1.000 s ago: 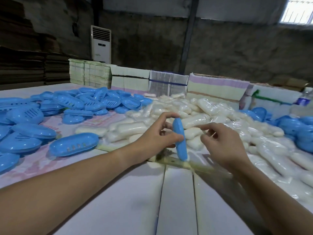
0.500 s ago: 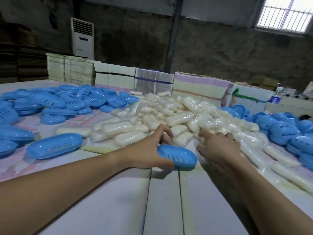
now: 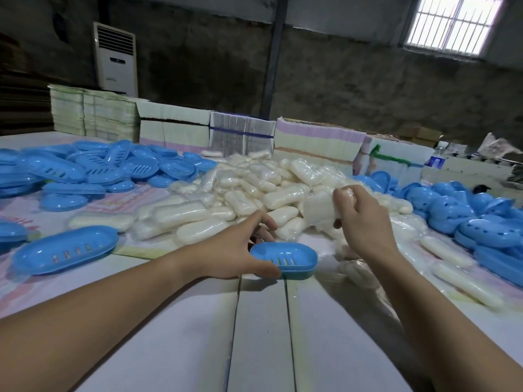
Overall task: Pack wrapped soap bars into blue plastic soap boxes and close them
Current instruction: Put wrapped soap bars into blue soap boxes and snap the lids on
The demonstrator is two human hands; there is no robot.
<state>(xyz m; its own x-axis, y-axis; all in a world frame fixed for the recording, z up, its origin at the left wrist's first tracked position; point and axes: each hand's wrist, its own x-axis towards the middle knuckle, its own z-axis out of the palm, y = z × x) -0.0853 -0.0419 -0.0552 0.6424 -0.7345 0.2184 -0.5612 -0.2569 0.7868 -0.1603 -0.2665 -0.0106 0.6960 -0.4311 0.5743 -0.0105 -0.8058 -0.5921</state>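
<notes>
Left hand (image 3: 235,251) grips open blue soap box (image 3: 285,258) by its near rim, box resting on the white surface (image 3: 263,335). Right hand (image 3: 362,222) holds one wrapped soap bar (image 3: 319,209), fingers clenched around it, raised above the soap pile (image 3: 240,193), just beyond the box.

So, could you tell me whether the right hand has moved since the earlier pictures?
Yes. The right hand has risen from beside the blue soap box on the white table, and now holds a wrapped soap bar above the soap pile.
</notes>
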